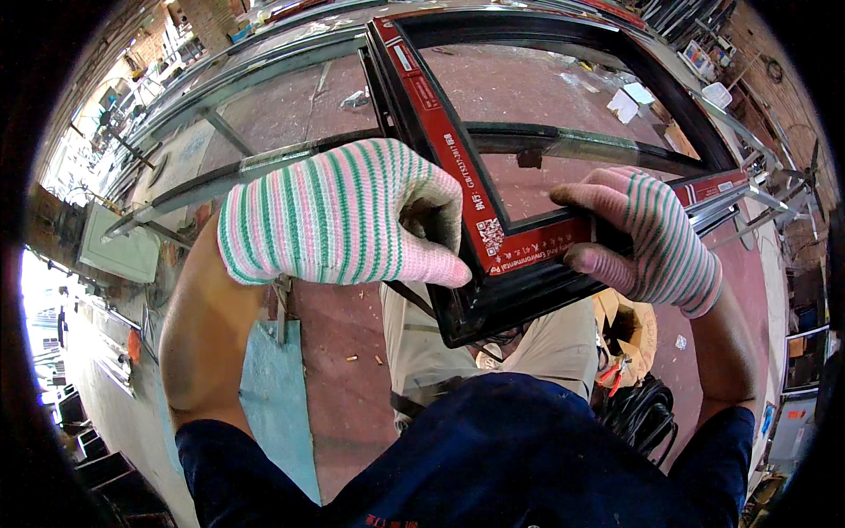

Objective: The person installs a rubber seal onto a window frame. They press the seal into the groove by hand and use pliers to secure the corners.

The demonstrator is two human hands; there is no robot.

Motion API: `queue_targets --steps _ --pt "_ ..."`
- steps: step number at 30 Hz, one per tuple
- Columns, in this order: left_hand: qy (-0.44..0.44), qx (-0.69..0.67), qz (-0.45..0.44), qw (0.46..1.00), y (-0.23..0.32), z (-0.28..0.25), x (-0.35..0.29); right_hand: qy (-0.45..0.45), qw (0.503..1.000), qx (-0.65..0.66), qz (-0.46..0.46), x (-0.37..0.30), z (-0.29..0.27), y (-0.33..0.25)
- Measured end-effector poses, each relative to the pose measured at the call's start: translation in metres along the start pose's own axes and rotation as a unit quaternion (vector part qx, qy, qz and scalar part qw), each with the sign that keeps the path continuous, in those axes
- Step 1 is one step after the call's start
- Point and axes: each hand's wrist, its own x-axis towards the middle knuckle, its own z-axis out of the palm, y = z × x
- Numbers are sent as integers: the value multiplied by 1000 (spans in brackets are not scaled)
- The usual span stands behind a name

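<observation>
Window frame (493,255), black with red protective film, sits at chest height above the red floor (352,378). Left hand (339,211) curls around its near corner; right hand (638,242) pinches the bottom rail. Steady, even grips on both sides of that corner should keep it square.

Left glove (339,211) covers part of frame's (519,255) left bar near lower corner; fingertips curled under, unseen. Right glove (651,242) hides frame's bottom bar at right. Frame's top edge cut by picture's upper rim. Clutter (704,62) upper right too small to tell.
</observation>
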Motion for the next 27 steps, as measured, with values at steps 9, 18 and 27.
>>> queue_targets --steps 9,18,27 --pt "103 91 124 983 -2 2 -2 7 1000 -8 -14 3 0 -2" --pt "193 80 197 958 -20 13 6 -1 998 -42 -44 5 7 -7" --pt "286 185 401 850 -45 7 32 39 991 -109 -71 14 20 -21"
